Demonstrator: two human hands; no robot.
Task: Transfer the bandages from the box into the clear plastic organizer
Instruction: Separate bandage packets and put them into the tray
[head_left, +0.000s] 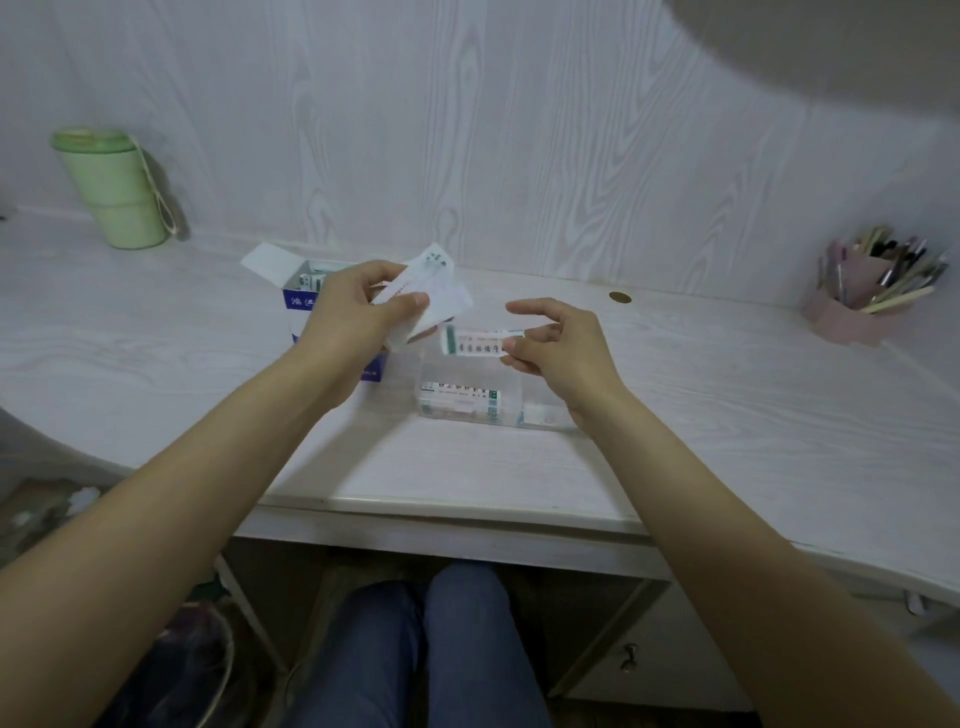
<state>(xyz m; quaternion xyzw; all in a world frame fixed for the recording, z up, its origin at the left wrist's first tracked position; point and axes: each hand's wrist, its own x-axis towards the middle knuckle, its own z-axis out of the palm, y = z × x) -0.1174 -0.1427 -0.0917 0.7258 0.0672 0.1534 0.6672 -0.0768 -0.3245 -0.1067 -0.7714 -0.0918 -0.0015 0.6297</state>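
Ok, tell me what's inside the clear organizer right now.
The clear organizer holds a few wrapped bandages lying flat near its left end. The right hand, pinching another bandage above it, covers part of the right side, so the count stays uncertain.

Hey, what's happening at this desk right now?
A person is moving bandages out of a blue and white box into a clear plastic organizer. The left hand holds a bunch of wrapped bandages above the open box. The right hand pinches a single bandage just over the organizer, which already has a few inside. More remain in the box.
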